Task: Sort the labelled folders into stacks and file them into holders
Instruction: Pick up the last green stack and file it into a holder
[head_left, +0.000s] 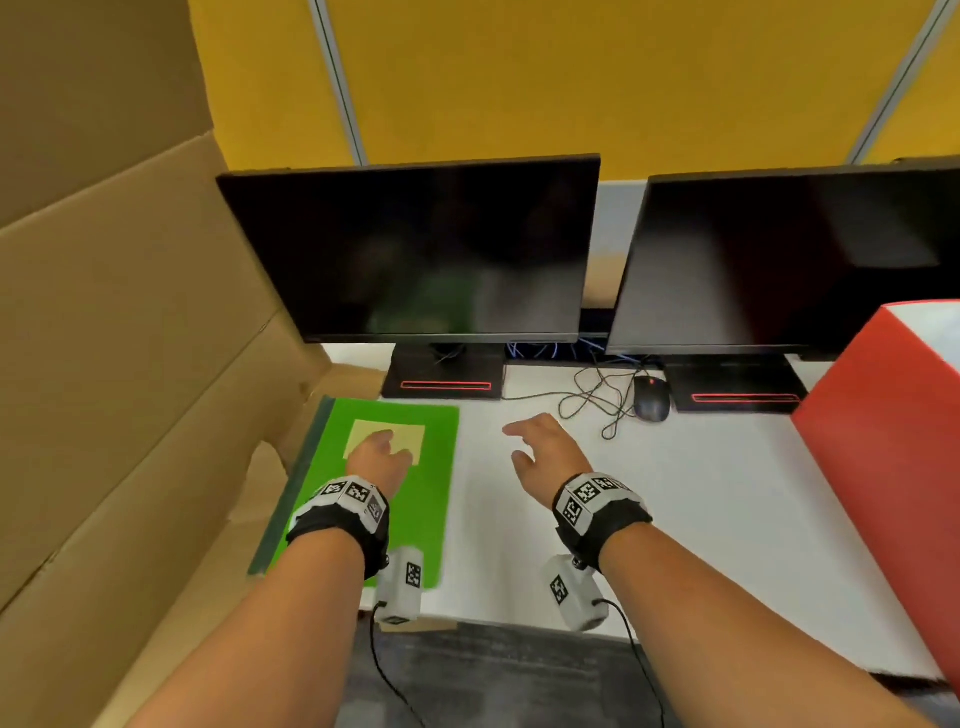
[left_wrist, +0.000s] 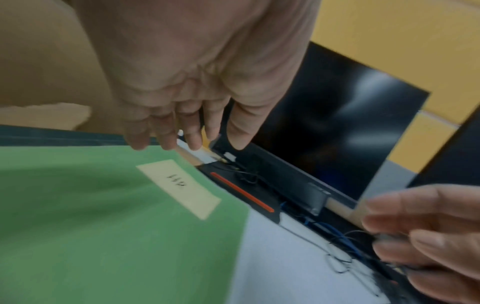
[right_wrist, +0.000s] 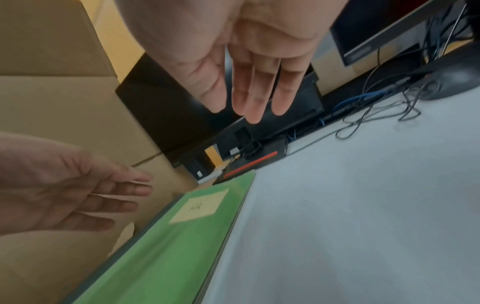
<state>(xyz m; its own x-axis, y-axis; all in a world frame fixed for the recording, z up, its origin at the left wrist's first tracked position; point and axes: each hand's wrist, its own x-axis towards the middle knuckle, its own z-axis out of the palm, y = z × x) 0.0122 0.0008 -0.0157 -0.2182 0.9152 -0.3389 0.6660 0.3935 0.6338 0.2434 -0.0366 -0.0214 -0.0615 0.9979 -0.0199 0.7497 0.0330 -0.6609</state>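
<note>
Desk (head_left: 675, 519), white, cardboard wall (head_left: 130, 312) hard on your left, two dark monitors (head_left: 415, 249) at the back, a red box (head_left: 883, 441) at the right edge; whether that is a holder you can't tell from here.

Green folder stack (head_left: 431, 499) lies flat at the desk's left edge, just beside the cardboard, a darker folder edge showing beneath along its left side. Top label (right_wrist: 198, 205) looks like "HR"; blurred, so confirm before sorting.

Left hand (head_left: 376, 460) hovers over the label, fingers loosely extended, holding nothing. Right hand (head_left: 545, 452) is over bare desk just right of the stack, fingers straight and spread, also empty.

Suggested: bring your right hand to the free right edge, left thumb under the near corner, and lift only the top folder. Keep clear of the mouse cable (head_left: 597, 400)
</note>
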